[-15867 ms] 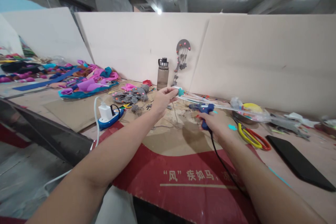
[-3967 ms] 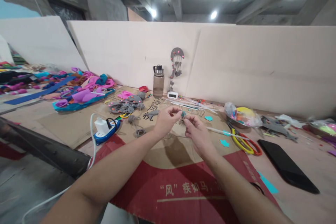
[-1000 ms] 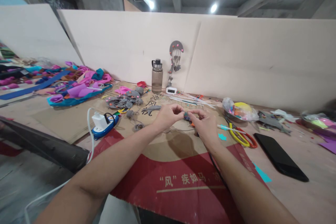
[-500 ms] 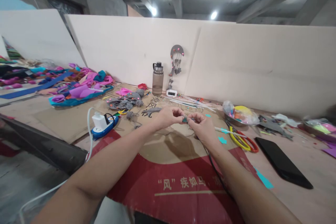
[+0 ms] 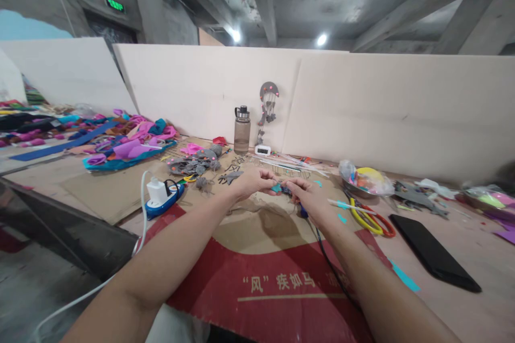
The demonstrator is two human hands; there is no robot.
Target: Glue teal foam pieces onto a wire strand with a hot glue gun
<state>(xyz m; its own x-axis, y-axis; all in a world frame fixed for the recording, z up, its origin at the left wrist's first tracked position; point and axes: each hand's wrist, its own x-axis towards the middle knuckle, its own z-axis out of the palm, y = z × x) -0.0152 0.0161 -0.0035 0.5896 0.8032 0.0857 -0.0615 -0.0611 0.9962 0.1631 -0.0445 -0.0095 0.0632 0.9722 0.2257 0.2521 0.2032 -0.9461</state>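
Above the cardboard sheet, my left hand pinches a small teal felt piece between thumb and fingertips. My right hand is closed beside it, thumb and forefinger together at a small dark grey-blue bit, too small to make out. The two sets of fingertips are close together. Below my right hand shows a dark blue handle-like part with a black cord running toward me. A thin grey strand lies on the cardboard under my hands.
Left stand a blue power strip with a white plug and a pile of grey felt pieces. Behind are a bottle and a small white clock. Right lie scissors, a phone and a filled bowl.
My fingertips have drawn slightly apart, and more of the teal piece shows. The blue handle-like part below my right hand has come into sight. The view has tilted up a little.
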